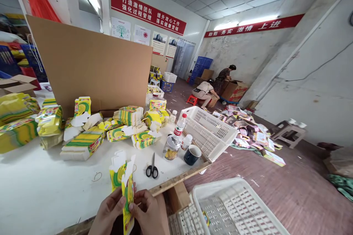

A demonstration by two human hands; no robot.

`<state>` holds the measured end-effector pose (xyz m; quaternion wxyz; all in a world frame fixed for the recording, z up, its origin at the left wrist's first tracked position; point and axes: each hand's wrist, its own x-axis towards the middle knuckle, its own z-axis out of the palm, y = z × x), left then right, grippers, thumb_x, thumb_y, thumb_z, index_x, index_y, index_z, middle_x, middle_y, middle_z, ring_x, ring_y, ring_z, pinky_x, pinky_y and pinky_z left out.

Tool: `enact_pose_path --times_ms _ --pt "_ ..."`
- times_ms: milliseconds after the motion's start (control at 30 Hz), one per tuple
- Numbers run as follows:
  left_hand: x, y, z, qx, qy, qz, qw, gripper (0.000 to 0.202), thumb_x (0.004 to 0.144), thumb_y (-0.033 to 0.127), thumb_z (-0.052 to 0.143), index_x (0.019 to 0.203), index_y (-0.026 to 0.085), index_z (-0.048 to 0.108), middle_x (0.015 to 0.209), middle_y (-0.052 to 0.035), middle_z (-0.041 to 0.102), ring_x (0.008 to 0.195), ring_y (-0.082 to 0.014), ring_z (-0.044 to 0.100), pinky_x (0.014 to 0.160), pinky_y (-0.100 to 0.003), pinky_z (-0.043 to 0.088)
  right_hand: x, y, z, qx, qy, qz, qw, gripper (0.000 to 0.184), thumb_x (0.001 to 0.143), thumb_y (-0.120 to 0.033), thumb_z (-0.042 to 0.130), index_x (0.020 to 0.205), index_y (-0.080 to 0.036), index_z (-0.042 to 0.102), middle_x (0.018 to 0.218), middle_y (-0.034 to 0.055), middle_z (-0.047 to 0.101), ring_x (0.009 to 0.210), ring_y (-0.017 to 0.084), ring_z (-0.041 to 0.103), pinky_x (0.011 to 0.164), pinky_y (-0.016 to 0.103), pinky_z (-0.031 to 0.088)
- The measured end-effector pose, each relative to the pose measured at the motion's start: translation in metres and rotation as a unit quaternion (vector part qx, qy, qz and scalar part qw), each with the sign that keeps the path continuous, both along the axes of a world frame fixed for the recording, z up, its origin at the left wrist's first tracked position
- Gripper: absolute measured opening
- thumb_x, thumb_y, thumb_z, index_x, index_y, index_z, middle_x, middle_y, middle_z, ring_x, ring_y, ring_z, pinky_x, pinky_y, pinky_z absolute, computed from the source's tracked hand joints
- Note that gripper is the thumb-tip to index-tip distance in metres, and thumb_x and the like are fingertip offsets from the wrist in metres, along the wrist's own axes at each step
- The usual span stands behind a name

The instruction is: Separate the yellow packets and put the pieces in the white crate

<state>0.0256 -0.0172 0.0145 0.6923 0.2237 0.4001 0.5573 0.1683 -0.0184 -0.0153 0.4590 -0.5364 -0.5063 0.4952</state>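
Observation:
Near the table's front edge, my left hand (pixel 109 207) and my right hand (pixel 150 209) both grip a yellow-green printed carton (pixel 127 194), one on each side. It stands upright, with white flaps open at its top. Just behind it, on the table, is another yellow carton (pixel 117 174) with raised white flaps, partly hidden by the held one. Black-handled scissors (pixel 152 169) lie to the right of the cartons. Stacks of flat yellow cartons (pixel 84 143) spread along the back of the white table (pixel 41 187).
A jar (pixel 172 148), a dark mug (pixel 192 155) and a red-capped bottle (pixel 180 125) stand at the table's right edge. White crates (pixel 215 132) sit beside it and below. A cardboard sheet (pixel 96 69) rises behind. Two people work near boxes (pixel 234 90) farther back.

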Motion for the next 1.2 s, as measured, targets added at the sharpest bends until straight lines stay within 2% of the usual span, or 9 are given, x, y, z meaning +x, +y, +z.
enact_pose_path --times_ms 167,267,367,567,667,767,900,1067,1200 --pt "0.0 -0.006 0.004 -0.059 -0.073 0.005 0.996 0.052 0.054 0.034 0.094 0.1 0.016 0.078 0.104 -0.0143 0.08 0.11 -0.04 0.069 0.095 -0.044 0.056 0.01 0.0 0.011 0.093 -0.128 -0.03 0.987 0.021 0.079 -0.044 0.073 0.083 -0.023 0.073 0.08 0.0041 0.072 0.074 0.022 0.067 0.064 0.028 0.052" --pt "0.001 -0.01 0.001 -0.102 -0.109 -0.005 0.989 0.048 0.054 0.028 0.094 0.098 0.017 0.077 0.104 -0.0137 0.08 0.112 -0.0398 0.068 0.098 -0.045 0.054 0.014 -0.003 0.025 0.211 -0.213 -0.068 0.952 0.027 0.083 -0.04 0.07 0.107 -0.028 0.071 0.105 0.0065 0.073 0.097 0.026 0.067 0.081 0.032 0.054" --pt "0.001 -0.013 -0.004 -0.147 -0.125 -0.007 0.981 0.047 0.049 0.023 0.096 0.091 0.016 0.077 0.101 -0.0134 0.08 0.112 -0.0398 0.068 0.097 -0.045 0.053 0.013 -0.007 0.036 0.273 -0.242 -0.036 0.93 0.038 0.085 -0.037 0.067 0.122 -0.032 0.065 0.114 0.0061 0.071 0.101 0.026 0.066 0.085 0.033 0.053" --pt "0.007 -0.021 0.006 -0.105 -0.092 -0.034 0.99 0.047 0.049 0.033 0.097 0.089 0.015 0.081 0.093 -0.0139 0.081 0.111 -0.0403 0.068 0.097 -0.046 0.053 0.009 -0.007 0.037 0.213 -0.154 -0.029 0.964 0.021 0.089 -0.043 0.064 0.097 -0.024 0.07 0.078 0.0014 0.067 0.064 0.017 0.06 0.06 0.024 0.049" --pt "0.012 -0.024 0.019 -0.042 -0.083 -0.076 0.993 0.052 0.052 0.037 0.095 0.097 0.015 0.081 0.101 -0.0164 0.08 0.114 -0.041 0.066 0.102 -0.047 0.049 0.008 -0.004 0.032 0.161 -0.097 -0.058 0.981 0.035 0.094 -0.05 0.054 0.077 -0.021 0.065 0.061 -0.0016 0.058 0.057 0.015 0.053 0.054 0.022 0.043" --pt "0.012 -0.024 0.03 -0.022 -0.064 -0.112 0.991 0.052 0.055 0.043 0.093 0.098 0.016 0.082 0.11 -0.0171 0.077 0.117 -0.0413 0.064 0.106 -0.049 0.045 0.007 -0.005 0.031 0.157 -0.094 -0.093 0.979 0.04 0.096 -0.052 0.049 0.073 -0.022 0.062 0.063 -0.0012 0.057 0.06 0.016 0.053 0.058 0.024 0.043" --pt "0.011 -0.024 0.037 -0.023 -0.028 -0.112 0.993 0.053 0.053 0.047 0.093 0.097 0.019 0.083 0.114 -0.0172 0.076 0.119 -0.0425 0.062 0.107 -0.051 0.044 0.01 -0.01 0.036 0.206 -0.152 -0.056 0.965 0.037 0.097 -0.049 0.048 0.073 -0.024 0.063 0.076 0.0028 0.062 0.073 0.019 0.056 0.069 0.027 0.045" --pt "0.015 -0.027 0.033 -0.006 -0.017 -0.083 0.996 0.054 0.054 0.049 0.092 0.099 0.019 0.082 0.118 -0.0168 0.075 0.12 -0.045 0.061 0.104 -0.054 0.046 0.013 -0.01 0.042 0.215 -0.215 -0.018 0.952 0.032 0.098 -0.041 0.05 0.074 -0.025 0.065 0.077 0.0032 0.061 0.076 0.02 0.055 0.069 0.027 0.045" --pt "0.009 -0.026 0.025 0.0 0.03 -0.106 0.994 0.055 0.057 0.051 0.089 0.1 0.018 0.082 0.115 -0.0164 0.076 0.117 -0.0433 0.063 0.104 -0.052 0.046 0.013 -0.008 0.044 0.209 -0.218 -0.006 0.953 0.032 0.098 -0.04 0.051 0.075 -0.025 0.067 0.075 0.0024 0.059 0.074 0.019 0.055 0.069 0.027 0.045"
